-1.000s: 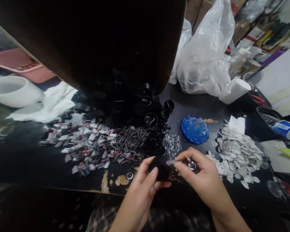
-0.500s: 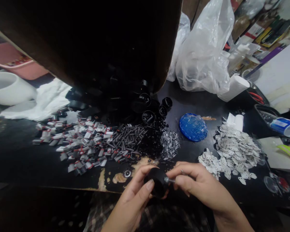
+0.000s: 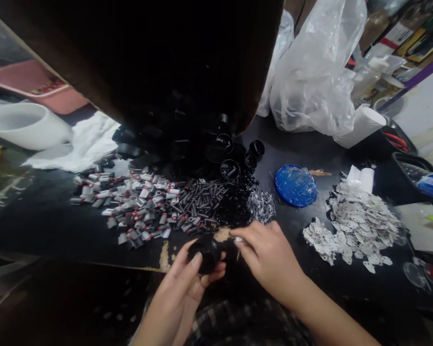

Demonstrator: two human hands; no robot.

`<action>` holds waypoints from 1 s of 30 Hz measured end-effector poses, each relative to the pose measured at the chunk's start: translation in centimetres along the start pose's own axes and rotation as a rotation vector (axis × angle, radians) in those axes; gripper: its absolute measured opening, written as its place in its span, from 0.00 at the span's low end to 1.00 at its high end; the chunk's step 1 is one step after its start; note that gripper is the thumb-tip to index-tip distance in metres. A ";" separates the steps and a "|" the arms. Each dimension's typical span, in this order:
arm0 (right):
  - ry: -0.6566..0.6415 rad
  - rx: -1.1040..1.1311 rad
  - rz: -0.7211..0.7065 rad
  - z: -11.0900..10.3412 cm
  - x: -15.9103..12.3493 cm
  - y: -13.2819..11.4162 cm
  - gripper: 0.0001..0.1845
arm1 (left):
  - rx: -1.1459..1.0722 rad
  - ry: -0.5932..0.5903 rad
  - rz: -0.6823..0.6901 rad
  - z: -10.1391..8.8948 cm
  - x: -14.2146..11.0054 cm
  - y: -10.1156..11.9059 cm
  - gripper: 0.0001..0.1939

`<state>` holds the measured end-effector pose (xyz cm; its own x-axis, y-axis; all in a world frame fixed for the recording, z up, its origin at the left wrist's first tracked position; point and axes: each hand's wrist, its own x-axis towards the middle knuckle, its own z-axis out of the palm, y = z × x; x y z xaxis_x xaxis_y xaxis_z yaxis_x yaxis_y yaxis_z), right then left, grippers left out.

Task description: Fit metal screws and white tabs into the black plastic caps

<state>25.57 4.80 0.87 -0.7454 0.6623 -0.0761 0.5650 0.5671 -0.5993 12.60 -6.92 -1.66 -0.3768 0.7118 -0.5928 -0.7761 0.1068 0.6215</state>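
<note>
1. One black, rounded part (image 3: 205, 253) sits in the left hand (image 3: 178, 290), held up over the near edge of the dark table (image 3: 50, 214). The thumb presses its near side and the other fingers curl underneath, so the grasp is closed around it.

2. It looks light and stiff, probably hard plastic (a guess from its sheen, since weight cannot be seen). A smooth, curved wall like that could turn or slip under a fingertip; cupping it from below with the thumb on the side seems the surest hold, with no need to squeeze hard.

3. The right hand (image 3: 270, 254) is just beside the part, apart from it, with thumb and forefinger drawn close together. Whether a small piece is pinched between them I cannot tell.

4. Beyond the hands lie dark ribbed screws (image 3: 204, 198), with grey sleeves banded in red (image 3: 140, 204) to their left. Tiny black pieces (image 3: 234, 199) and small silvery clips (image 3: 261, 205) lie to the screws' right. The screws look rigid and easiest to take by the shank; the clips look thin and fiddly.

5. Farther back are black cups (image 3: 230, 169). A blue lid (image 3: 296, 186) lies to the right, then a heap of flat pale plates (image 3: 364, 218), thin enough to slide over each other and best lifted by an edge.

6. Behind the lid stands a limp, clear plastic bag (image 3: 310, 91).
</note>
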 end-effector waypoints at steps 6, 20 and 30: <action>0.025 -0.326 -0.109 1.7 1.4 -0.2 0.06 | -0.079 0.045 0.059 0.0 0.5 0.1 0.07; 0.033 -0.193 -0.081 0.8 0.3 0.5 0.09 | -0.151 0.109 0.116 1.4 0.3 0.2 0.09; 0.170 0.043 -0.084 1.3 -0.2 -0.4 0.05 | -0.157 0.026 0.031 1.2 0.0 -0.6 0.08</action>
<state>25.03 3.83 0.11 -0.7167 0.6888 0.1087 0.4853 0.6047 -0.6315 13.64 -6.12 -1.42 -0.4134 0.6945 -0.5889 -0.8325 -0.0263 0.5534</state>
